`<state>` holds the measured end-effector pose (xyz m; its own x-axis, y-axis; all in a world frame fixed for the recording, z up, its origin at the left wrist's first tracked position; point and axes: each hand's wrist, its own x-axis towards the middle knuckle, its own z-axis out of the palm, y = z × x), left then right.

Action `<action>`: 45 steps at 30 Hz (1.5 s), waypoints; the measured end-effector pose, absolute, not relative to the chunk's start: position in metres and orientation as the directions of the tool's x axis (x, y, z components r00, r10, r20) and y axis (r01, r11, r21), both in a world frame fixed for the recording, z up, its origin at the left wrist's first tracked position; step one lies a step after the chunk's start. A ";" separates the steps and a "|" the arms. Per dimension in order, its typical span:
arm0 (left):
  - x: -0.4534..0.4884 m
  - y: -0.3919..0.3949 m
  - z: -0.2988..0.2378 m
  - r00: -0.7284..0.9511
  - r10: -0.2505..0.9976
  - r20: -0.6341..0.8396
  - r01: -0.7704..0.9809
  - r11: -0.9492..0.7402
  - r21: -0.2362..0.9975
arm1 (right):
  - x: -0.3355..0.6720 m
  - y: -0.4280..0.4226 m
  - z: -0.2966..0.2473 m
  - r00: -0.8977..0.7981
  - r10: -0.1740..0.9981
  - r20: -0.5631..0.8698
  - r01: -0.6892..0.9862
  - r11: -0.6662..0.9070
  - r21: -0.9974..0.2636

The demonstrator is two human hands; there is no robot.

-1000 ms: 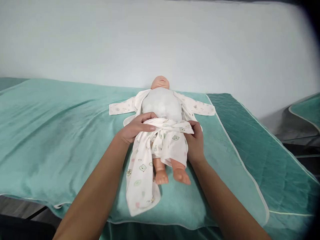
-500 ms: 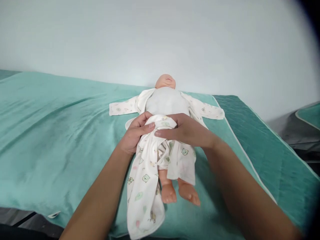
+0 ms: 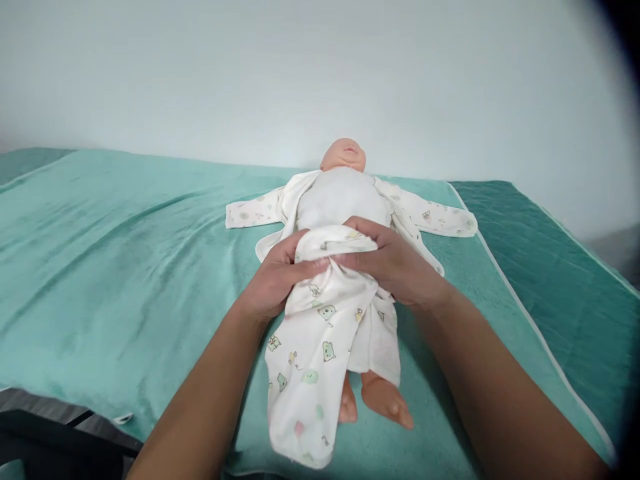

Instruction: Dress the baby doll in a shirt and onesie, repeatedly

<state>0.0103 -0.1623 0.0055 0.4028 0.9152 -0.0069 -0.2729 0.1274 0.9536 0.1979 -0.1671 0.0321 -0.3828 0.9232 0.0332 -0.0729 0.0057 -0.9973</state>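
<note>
A baby doll (image 3: 344, 157) lies on its back, its feet toward me. It has on an unfastened white printed baby jacket (image 3: 440, 217) with both sleeves spread, over a plain white front (image 3: 345, 197). White printed baby pants (image 3: 313, 347) lie over its lower body, one leg hanging down toward me and the other partly covering the doll's legs. My left hand (image 3: 280, 277) pinches the waistband from the left, thumb on top. From the right, my right hand (image 3: 395, 263) grips the same waistband, the thumbs nearly meeting. The doll's feet (image 3: 385, 400) stick out below the cloth.
A light green cover (image 3: 125, 280) with soft creases spreads under the doll. Darker green quilted fabric (image 3: 565, 267) borders it on the right. A white wall (image 3: 250, 73) rises behind. Something dark (image 3: 55, 447) stands at the lower left, by the cover's front edge.
Both hands have drawn closer together at the waistband. The hanging pant leg has shifted right and now covers more of one doll foot. The camera view has moved slightly.
</note>
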 end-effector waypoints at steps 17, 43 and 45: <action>0.012 -0.165 0.012 0.493 0.870 0.003 -0.064 0.032 0.997 | 0.190 -0.170 0.018 -0.203 0.978 0.057 -0.221 0.011 -0.975; 0.052 -0.305 0.029 -0.094 0.937 -0.338 -0.496 0.250 0.831 | 0.197 -0.177 0.026 -0.603 0.792 0.094 0.441 0.429 -0.788; 0.058 -0.318 0.036 -0.119 0.932 -0.343 -0.507 0.240 0.828 | 0.198 -0.176 0.024 -0.628 0.766 0.138 0.422 0.485 -0.766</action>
<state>0.0585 -0.3177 0.0363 -0.1191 0.9317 -0.3432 -0.5070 0.2401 0.8278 0.1977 -0.1758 0.0235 -0.6281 0.7657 0.1385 0.4219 0.4847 -0.7662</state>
